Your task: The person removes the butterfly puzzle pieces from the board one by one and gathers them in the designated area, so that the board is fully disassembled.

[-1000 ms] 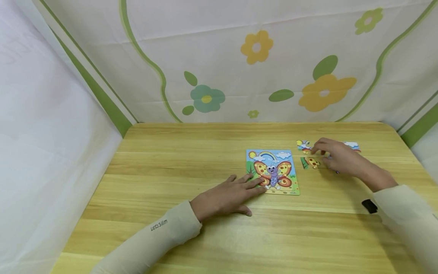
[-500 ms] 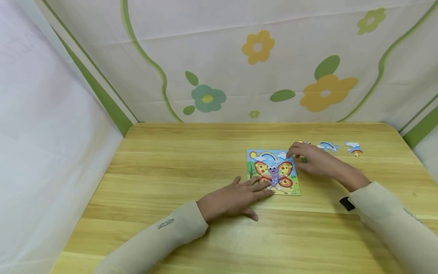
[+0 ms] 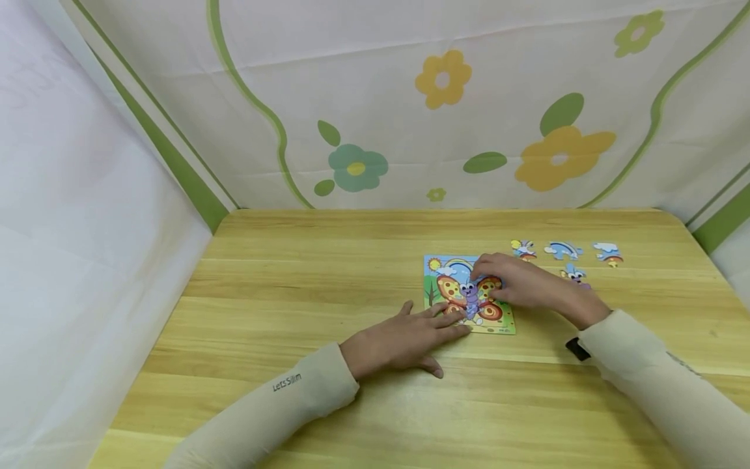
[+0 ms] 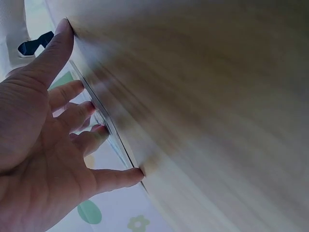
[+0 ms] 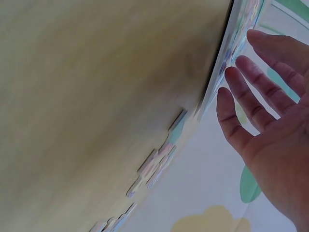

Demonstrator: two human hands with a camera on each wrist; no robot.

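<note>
A butterfly puzzle board (image 3: pixel 451 286) lies flat on the wooden table (image 3: pixel 328 273). My left hand (image 3: pixel 428 322) rests flat on the table, its straight fingertips on the board's lower left corner; the left wrist view shows the spread fingers (image 4: pixel 72 113) against the board's edge. My right hand (image 3: pixel 500 281) lies over the right half of the board, fingers touching the picture. In the right wrist view its fingers (image 5: pixel 246 104) are straight and hold nothing I can see. What lies under that hand is hidden.
Several loose puzzle pieces lie right of the board: one with a sun (image 3: pixel 523 248), a rainbow piece (image 3: pixel 562 249), a cloud piece (image 3: pixel 607 253) and one (image 3: pixel 573 273) by my right wrist. Flowered cloth walls (image 3: pixel 410 117) close in the back and sides.
My right hand has moved left from the loose pieces onto the board. The wing piece that lay right of the board is gone from there. My left hand shifted slightly right.
</note>
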